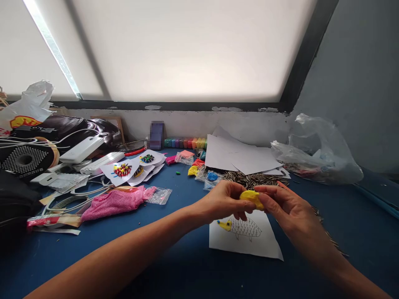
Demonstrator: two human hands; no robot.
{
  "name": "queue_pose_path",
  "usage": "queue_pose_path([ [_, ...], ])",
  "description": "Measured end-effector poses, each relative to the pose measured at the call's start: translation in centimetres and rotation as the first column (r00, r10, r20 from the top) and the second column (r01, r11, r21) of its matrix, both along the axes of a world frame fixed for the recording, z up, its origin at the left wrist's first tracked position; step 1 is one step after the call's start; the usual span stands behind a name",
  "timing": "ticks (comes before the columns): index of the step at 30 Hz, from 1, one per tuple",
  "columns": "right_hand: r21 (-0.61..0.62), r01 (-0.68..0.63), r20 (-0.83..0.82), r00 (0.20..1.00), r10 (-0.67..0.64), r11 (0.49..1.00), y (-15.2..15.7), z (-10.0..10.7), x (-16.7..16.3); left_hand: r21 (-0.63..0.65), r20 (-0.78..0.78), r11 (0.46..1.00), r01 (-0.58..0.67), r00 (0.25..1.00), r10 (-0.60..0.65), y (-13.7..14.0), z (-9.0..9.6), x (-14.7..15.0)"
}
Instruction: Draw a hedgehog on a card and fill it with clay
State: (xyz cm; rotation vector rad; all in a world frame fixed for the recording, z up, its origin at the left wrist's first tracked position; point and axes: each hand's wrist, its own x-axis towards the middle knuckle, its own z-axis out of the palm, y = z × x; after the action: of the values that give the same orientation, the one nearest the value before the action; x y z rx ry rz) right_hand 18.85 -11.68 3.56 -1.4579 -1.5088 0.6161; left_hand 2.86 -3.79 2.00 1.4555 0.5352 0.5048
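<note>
A lump of yellow modelling clay [251,199] is pinched between my left hand [225,201] and my right hand [286,207], held above the table. Fingers of both hands are closed on its two ends. Below them lies a white sheet of paper [246,249] with a pencil drawing of a hedgehog-like animal [246,227]. Yellow clay covers the animal's head, with a blue bit at the nose tip and a dark eye. Its body is filled with small pencil marks. My hands hide the sheet's upper edge.
Behind my hands are a pile of striped seeds [249,179], blank paper sheets [240,153] and a blue clay packet [212,177]. A plastic bag [321,149] stands right. Left lie a pink cloth [115,202], decorated paper pieces [121,171], and a white power strip [102,162].
</note>
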Motion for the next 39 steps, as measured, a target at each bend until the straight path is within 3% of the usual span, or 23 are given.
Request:
queue_pose_path([
  [3,0.014,-0.019,0.025,1.000,0.019,1.000,-0.02,0.03,-0.09,0.052,-0.015,0.999,0.003,1.000,-0.002,-0.10,-0.15,0.10],
  [9,0.029,0.047,0.012,0.999,-0.048,0.998,-0.07,0.51,-0.19,0.029,0.003,0.997,-0.074,0.997,0.074,-0.17,-0.49,0.23],
  [20,-0.009,0.035,0.001,0.999,-0.035,0.999,-0.24,0.74,-0.15,0.030,-0.030,0.999,0.017,0.999,-0.016,0.01,0.29,-0.20],
  [39,-0.075,-0.090,0.003,0.996,0.091,0.993,-0.26,0.71,-0.18,-0.013,0.000,1.000,-0.003,1.000,0.003,0.41,-0.09,-0.41],
])
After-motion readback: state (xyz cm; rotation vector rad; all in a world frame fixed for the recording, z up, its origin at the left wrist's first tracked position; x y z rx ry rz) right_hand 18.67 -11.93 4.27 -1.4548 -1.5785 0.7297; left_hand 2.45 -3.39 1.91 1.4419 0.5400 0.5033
